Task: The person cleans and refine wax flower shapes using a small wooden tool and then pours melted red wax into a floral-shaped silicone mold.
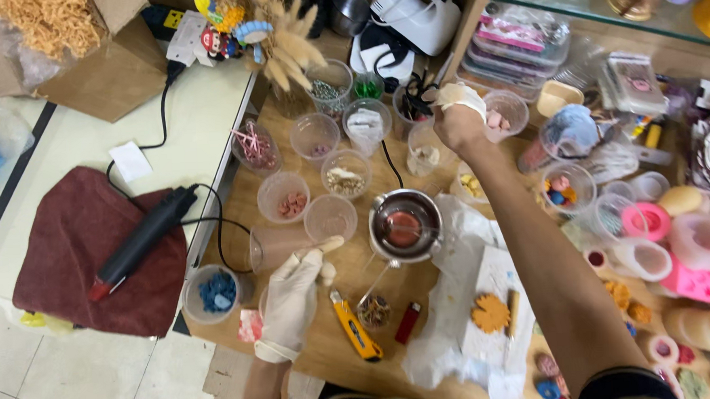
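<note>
- Reaching over the clear plastic cups, the right hand (456, 123) is seen clenched on a white wad (464, 95), held above the far cups beside the scissors (419, 91).
- The gloved left hand (293, 301) is spread flat, nothing gripped, just beside an empty clear cup (270, 248).
- Judged done: reddish wax is already pooled in the metal melting pot (405, 221), and an orange leaf casting (490, 312) is laid out.
- Judged left: the pot is not yet emptied.
- No clear long axis is shown by the crumpled wad; it sticks out up and right from the fist.
</note>
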